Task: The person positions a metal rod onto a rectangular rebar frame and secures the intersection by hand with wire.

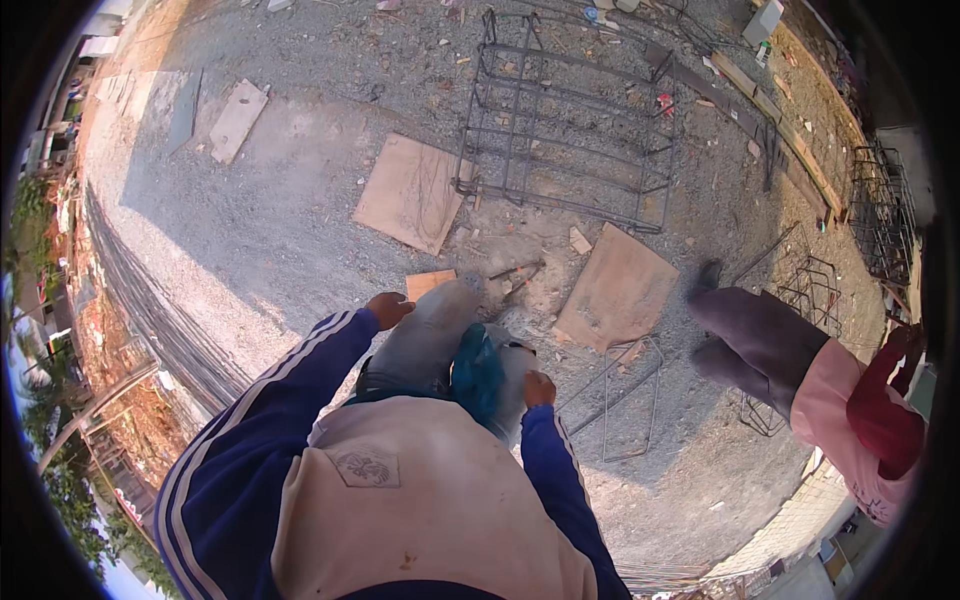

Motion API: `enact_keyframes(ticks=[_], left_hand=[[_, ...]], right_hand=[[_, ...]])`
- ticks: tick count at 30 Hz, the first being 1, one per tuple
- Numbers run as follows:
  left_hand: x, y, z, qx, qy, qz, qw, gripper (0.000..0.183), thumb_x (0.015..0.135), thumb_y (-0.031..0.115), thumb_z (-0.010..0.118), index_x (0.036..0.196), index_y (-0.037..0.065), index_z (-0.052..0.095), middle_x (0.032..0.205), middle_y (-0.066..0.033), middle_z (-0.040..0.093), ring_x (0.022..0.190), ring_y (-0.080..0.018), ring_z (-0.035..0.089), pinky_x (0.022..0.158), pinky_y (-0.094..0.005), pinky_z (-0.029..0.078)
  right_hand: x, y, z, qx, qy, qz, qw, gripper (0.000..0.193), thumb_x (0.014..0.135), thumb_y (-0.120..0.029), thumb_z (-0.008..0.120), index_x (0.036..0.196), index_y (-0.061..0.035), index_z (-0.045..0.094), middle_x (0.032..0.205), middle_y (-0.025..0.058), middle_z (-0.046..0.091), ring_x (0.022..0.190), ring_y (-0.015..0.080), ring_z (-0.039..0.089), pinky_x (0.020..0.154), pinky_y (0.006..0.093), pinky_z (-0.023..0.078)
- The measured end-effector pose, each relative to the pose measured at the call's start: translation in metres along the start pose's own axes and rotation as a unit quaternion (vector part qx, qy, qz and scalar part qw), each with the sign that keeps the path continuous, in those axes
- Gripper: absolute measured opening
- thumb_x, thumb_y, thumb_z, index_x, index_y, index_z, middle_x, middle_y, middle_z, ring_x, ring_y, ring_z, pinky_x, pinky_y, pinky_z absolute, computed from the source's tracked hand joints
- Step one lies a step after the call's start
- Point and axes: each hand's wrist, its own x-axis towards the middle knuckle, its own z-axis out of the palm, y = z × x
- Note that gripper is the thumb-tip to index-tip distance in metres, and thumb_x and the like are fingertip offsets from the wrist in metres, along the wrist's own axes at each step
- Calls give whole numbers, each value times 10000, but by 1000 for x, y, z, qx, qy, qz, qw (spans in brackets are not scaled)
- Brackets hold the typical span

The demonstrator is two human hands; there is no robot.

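Observation:
My left hand is beside my left knee, fingers loosely stretched out, with nothing visible in it. Close beyond it lies a small plywood piece. My right hand is closed beside my right leg; whether something is inside the fingers is hidden. A teal cloth hangs between my grey-trousered legs. Just past my knees, dark metal bars or tools lie on the gravel. A thin bent steel frame stands or lies to the right of my right hand.
A large plywood sheet lies ahead and another ahead right. Beyond them stretches a rebar cage. A person in a pink top is close on my right. Long rods lie at left, timber at far right.

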Motion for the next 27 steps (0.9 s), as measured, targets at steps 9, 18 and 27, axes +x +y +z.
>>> enact_keyframes(ticks=[9,18,27], left_hand=[[-105,39,-153,-275,201,91,936,567,944,422,520,1303,-17,531,1278,-235,573,1219,-336,534,1030,-371,398],[-62,-342,-222,-401,91,-295,862,526,933,495,500,1205,50,573,1126,-135,645,862,-246,629,701,-426,512],[-76,-521,-468,-486,167,-339,788,484,973,485,415,1338,174,477,1260,-130,597,920,-246,635,700,-447,485]], right_hand=[[105,15,-2,-180,-53,20,982,274,891,-294,523,871,-87,702,886,131,705,860,293,679,751,384,534],[-2,-284,81,298,17,184,936,225,871,-306,607,888,-82,617,701,65,587,631,197,576,502,356,437],[-16,-469,225,74,-60,33,995,436,859,-384,596,1087,-22,684,908,140,715,851,253,686,784,362,512]])
